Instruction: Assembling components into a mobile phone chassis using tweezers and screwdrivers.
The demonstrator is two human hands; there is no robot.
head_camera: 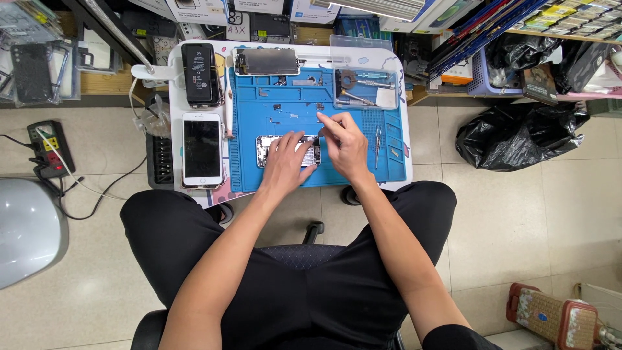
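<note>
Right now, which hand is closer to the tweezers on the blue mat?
Right. The right hand is just left of the tweezers; the left hand rests farther left, on the opened phone.

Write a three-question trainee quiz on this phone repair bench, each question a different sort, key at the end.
1. True or false: the left hand rests on the opened phone on the blue mat.
2. The tweezers lie where? A) right of the right hand B) on the floor C) on the white phone
3. Fill in: left of the mat, the black phone lies farther from the person than the ____ phone.

Key: 1 true; 2 A; 3 white.
</note>
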